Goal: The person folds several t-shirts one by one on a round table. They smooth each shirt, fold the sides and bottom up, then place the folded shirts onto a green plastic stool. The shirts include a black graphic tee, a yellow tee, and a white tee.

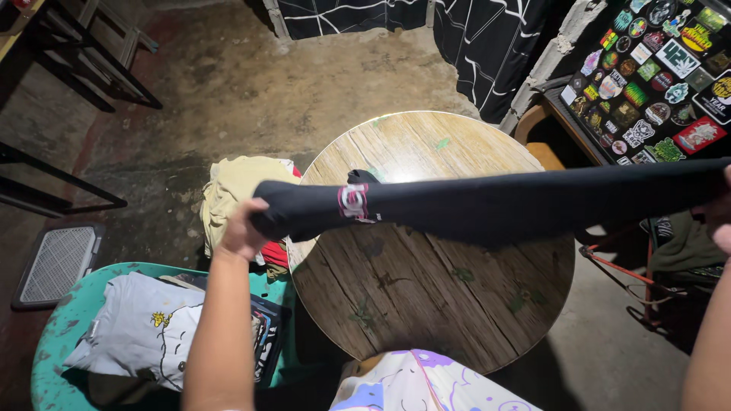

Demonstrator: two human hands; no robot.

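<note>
Head view: at the near left we see a teal chair bearing a white printed shirt. Our left hand is closed around one end of a black garment, stretched taut above the round wooden table. At the far right edge our right hand meets its other end; we cannot tell how tightly it is closed.

Both forearms are bare, with no sleeves, watch or bracelet showing on either wrist. The left hand wears no glove or ring that can be seen. Only the edge of the right hand shows. At the bottom, the person's garment is pale, printed with purple, blue and orange shapes.
</note>
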